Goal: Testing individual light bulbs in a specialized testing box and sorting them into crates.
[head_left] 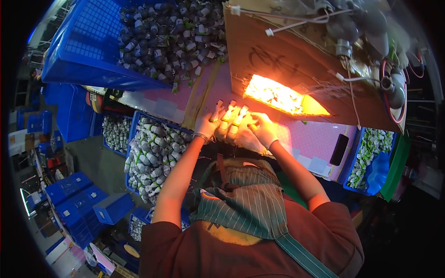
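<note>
Beside the glowing opening of the cardboard box, my left hand [206, 126] is closed around a small cluster of bulb-shaped parts [232, 121] with pale collars and green strips. Their collared ends point away from me, lit orange by the glare. My right hand [264, 131] is at the cluster's right side, thumb and fingers curled together. What its fingertips pinch, if anything, is too small and overexposed to make out. Both hands look covered by thin pale gloves. Bright light [273, 94] fills the box opening just beyond them.
A blue crate [83, 69] heaped with grey collared parts stands far left. The cardboard box [296, 55] carries bulbs and loose wires on top. Below left is a tray of similar parts [153, 157]. A black phone [340, 149] and another filled bin [371, 155] are at right.
</note>
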Available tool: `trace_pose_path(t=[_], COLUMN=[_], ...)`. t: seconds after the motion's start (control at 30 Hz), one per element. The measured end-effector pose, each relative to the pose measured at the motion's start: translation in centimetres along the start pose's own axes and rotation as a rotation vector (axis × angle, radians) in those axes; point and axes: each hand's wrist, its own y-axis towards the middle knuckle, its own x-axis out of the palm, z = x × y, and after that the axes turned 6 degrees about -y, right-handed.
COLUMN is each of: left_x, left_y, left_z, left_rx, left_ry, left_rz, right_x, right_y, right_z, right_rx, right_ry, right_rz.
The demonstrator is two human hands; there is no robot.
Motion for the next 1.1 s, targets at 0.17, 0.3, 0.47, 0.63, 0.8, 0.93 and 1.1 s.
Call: trace_pose_path(t=[0.17,0.3,0.47,0.63,0.8,0.93,1.1], left_x=[3.6,5.4,2.2,-6.2,-7.9,-6.4,-4.1], left_y=[1.8,1.4,2.4,11.9,17.4,16.1,10.0], left_z=[-2.6,-0.9,3.1,7.8,8.1,4.6,2.5], left_rx=[0.138,0.068,0.269,0.484,0.456,0.140,-0.028], left_ry=[0.160,-0.105,-0.448,0.512,0.832,0.734,-0.154], left_rz=[0.336,0.086,-0.160,0.428,0.590,0.181,0.143], right_x=[4.2,6.6,4.1,1.8,1.3,1.1,2.8], right_y=[-0.5,-0.3,-0.5,-1.0,-1.3,-1.3,-0.6], right_z=[5.5,7.5,7.5,7.1,6.1,4.5,2.3], right_rx=[0.129,0.211,0.268,0.309,0.275,0.254,0.140], right_ry=[-0.027,0.206,0.262,0.119,0.117,0.080,0.254], right_rz=[-0.186,-0.140,-0.132,-0.148,-0.118,-0.112,-0.088])
